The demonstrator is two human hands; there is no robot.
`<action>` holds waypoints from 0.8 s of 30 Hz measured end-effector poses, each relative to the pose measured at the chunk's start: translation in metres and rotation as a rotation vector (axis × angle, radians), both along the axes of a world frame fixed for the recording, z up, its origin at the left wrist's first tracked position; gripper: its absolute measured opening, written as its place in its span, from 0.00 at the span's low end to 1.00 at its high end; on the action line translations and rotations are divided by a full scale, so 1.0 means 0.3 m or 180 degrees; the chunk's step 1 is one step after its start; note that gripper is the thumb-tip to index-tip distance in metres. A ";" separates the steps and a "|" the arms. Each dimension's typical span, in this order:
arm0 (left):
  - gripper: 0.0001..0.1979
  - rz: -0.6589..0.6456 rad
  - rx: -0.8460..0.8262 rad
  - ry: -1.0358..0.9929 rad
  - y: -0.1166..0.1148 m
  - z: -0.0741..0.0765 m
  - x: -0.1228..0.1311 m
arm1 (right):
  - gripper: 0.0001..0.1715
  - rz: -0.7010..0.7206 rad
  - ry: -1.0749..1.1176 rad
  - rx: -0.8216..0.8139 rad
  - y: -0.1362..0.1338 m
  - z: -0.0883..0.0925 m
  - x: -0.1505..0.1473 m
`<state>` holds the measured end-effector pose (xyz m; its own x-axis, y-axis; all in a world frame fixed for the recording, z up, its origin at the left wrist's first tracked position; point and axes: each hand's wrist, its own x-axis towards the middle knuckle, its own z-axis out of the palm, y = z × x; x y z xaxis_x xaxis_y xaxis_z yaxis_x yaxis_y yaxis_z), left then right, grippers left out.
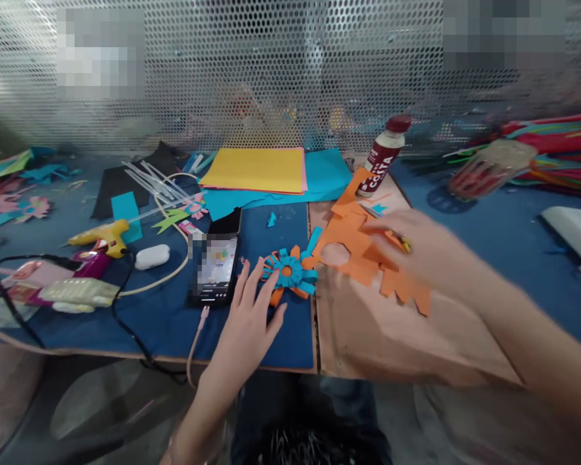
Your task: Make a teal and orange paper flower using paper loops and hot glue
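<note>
A blue and orange paper flower (289, 271) lies on the blue table. My left hand (252, 316) is spread beside it, fingertips touching or just over its left edge, holding nothing. Cut orange paper (348, 242) with a hole lies right of the flower on brown cardboard (368, 329). Over its right part is my right hand (416, 252), blurred by motion. Something small, yellow and dark, shows by its fingers; whether they grip it is unclear. A phone (216, 268) with a lit screen lies left of my left hand.
Yellow sheets (254, 169) lie on blue paper (326, 173) at the back. A bottle (385, 155) stands behind the orange paper. At left are a yellow glue gun (104, 236), white earbud case (152, 257) and cables. A tipped cup (491, 169) holds colorful pipe cleaners at right.
</note>
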<state>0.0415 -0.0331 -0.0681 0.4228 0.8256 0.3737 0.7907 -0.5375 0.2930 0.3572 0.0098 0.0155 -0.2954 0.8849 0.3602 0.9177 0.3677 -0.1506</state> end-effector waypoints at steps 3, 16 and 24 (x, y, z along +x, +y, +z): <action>0.29 0.0011 0.0014 0.0019 -0.005 -0.005 0.001 | 0.36 -0.0840 -0.0270 -0.0294 0.090 0.068 0.191; 0.29 -0.0013 -0.0030 0.0020 -0.003 -0.013 -0.006 | 0.15 -0.0982 0.0134 -0.0992 0.086 -0.031 0.167; 0.27 -0.0009 0.0052 -0.0052 -0.003 -0.016 -0.006 | 0.14 -0.0777 0.0982 -0.0912 0.138 0.060 0.224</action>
